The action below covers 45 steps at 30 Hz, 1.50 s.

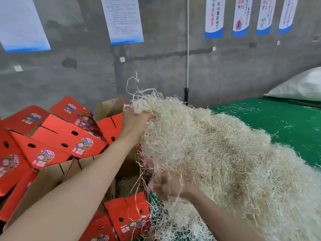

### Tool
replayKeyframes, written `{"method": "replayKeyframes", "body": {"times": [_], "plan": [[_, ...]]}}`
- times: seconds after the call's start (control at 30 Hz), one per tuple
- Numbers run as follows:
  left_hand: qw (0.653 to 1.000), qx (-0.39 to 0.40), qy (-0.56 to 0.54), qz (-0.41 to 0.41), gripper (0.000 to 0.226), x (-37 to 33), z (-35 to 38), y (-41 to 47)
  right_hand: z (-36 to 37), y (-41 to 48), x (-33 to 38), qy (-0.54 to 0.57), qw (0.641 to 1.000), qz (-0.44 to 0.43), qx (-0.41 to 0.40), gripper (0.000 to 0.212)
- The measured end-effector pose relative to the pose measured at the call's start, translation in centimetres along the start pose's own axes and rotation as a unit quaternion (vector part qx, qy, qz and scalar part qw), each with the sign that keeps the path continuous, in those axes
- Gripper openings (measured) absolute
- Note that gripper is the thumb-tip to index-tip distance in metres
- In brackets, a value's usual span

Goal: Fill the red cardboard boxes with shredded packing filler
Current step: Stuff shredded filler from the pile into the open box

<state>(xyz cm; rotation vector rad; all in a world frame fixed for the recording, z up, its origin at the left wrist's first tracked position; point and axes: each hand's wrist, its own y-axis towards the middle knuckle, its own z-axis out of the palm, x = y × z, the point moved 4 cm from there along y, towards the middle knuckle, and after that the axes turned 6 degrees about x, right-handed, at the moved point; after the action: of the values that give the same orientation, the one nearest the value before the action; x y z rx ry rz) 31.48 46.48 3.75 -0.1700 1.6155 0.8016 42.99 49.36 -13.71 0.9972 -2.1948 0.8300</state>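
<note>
Your left hand (136, 122) is raised at the far-left crest of the shredded packing filler (217, 153). Its fingers are curled round a tuft of thin, crinkled cream strands that spring up above the fist. Your right hand (165, 186) sits nearer, low against the heap's left edge. It is veiled by loose strands and blurred, so you cannot tell whether its fingers grip anything. The filler forms a big, wiry, fluffy mound on the green mat (278, 122) to the right. Its left edge overhangs an open red cardboard box (128, 213), whose plain brown inside holds some strands. Left of it, more red cardboard boxes (69, 136), printed and punched with oval holes, lie tumbled with flaps open. A smooth white sack (302, 86) rests far right against the grey concrete wall (78, 75).
</note>
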Motion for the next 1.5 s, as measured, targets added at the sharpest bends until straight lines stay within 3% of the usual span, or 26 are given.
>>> {"method": "replayKeyframes", "body": {"times": [0.13,0.27,0.37,0.43,0.53,0.6,0.63,0.67,0.7,0.77,0.83,0.87,0.97,1.0,1.03,1.13,1.17,1.2,1.27,1.33,1.4,1.5], "plan": [[0.996,-0.012,0.027,0.08,0.04,-0.4,-1.5,-0.6,0.8,2.7,-5.9,-0.166,0.979,0.072,-0.096,0.023],[0.993,-0.075,-0.02,0.089,0.043,-1.3,-2.6,-0.3,-0.3,1.8,-13.4,-0.175,0.956,0.194,-0.132,0.018],[0.993,-0.063,-0.054,0.086,0.032,-2.4,-2.2,-0.3,-0.7,1.2,-13.5,-0.162,0.965,0.183,-0.093,0.012],[0.994,-0.057,-0.075,0.059,0.016,-2.6,-1.7,-0.4,-2.2,0.8,-10.2,-0.046,0.989,0.099,-0.097,0.045],[0.997,-0.038,-0.069,0.012,0.033,-2.2,-0.8,-0.7,-5.5,-1.9,-2.9,0.122,0.984,-0.055,-0.116,0.105],[0.997,-0.042,-0.066,-0.003,0.042,-2.1,-0.3,-1.1,-5.8,-3.1,0.8,0.22,0.963,-0.092,-0.125,0.135],[0.997,-0.046,-0.065,-0.017,0.052,-2.1,-0.1,-1.4,-5.1,-3.3,2.2,0.249,0.955,-0.091,-0.13,0.14],[0.996,-0.047,-0.073,-0.034,0.065,-2.1,0.2,-1.8,-4.1,-2.8,3.2,0.263,0.951,-0.093,-0.132,0.132],[0.995,-0.047,-0.083,-0.04,0.071,-2.0,0.5,-2.0,-2.7,-2.0,4.2,0.274,0.947,-0.113,-0.125,0.11],[0.994,-0.039,-0.099,-0.034,0.059,-1.7,0.3,-2.3,-0.2,-0.4,5.8,0.304,0.93,-0.139,-0.151,0.046],[0.992,-0.027,-0.12,-0.039,0.049,-1.4,-0.6,-2.4,0.2,0.7,5.2,0.433,0.869,-0.099,-0.219,0.008],[0.99,-0.025,-0.126,-0.051,0.05,-1.2,-1.3,-2.5,-0.4,0.8,4.7,0.53,0.813,-0.067,-0.231,0.005],[0.988,-0.045,-0.135,-0.065,0.02,-0.6,-4.8,-2.6,-2.7,-0.4,4.9,0.759,0.622,-0.085,-0.173,0.022],[0.987,-0.062,-0.131,-0.076,0.016,-0.3,-6.1,-2.6,-3.4,-1.2,5.9,0.788,0.59,-0.093,-0.151,0.027],[0.986,-0.073,-0.121,-0.087,0.016,-0.1,-7.5,-2.8,-3.8,-1.9,7.1,0.797,0.583,-0.1,-0.123,0.029],[0.988,-0.077,-0.097,-0.097,0.03,-0.1,-11.4,-4.2,-3.9,-3.4,11.7,0.781,0.611,-0.108,-0.067,0.031],[0.989,-0.078,-0.09,-0.083,0.02,-0.2,-12.8,-4.8,-3.4,-3.5,13.2,0.768,0.629,-0.115,-0.039,0.036],[0.991,-0.074,-0.082,-0.07,0.007,-0.5,-14.1,-5.7,-2.5,-3.5,14.6,0.741,0.661,-0.119,-0.007,0.042],[0.993,-0.065,-0.07,-0.067,0.015,-1.0,-16.4,-8.0,0.2,-3.5,17.0,0.653,0.744,-0.132,0.048,0.049],[0.991,-0.059,-0.069,-0.093,0.028,-0.9,-18.6,-10.5,3.3,-4.0,18.7,0.596,0.786,-0.129,0.1,0.04],[0.989,-0.062,-0.072,-0.11,0.024,0.2,-21.1,-13.1,6.5,-4.6,19.6,0.564,0.806,-0.126,0.126,0.011],[0.988,-0.076,-0.05,-0.123,0.008,2.2,-23.8,-16.8,10.6,-4.6,18.9,0.539,0.823,-0.101,0.147,0.026]]}}
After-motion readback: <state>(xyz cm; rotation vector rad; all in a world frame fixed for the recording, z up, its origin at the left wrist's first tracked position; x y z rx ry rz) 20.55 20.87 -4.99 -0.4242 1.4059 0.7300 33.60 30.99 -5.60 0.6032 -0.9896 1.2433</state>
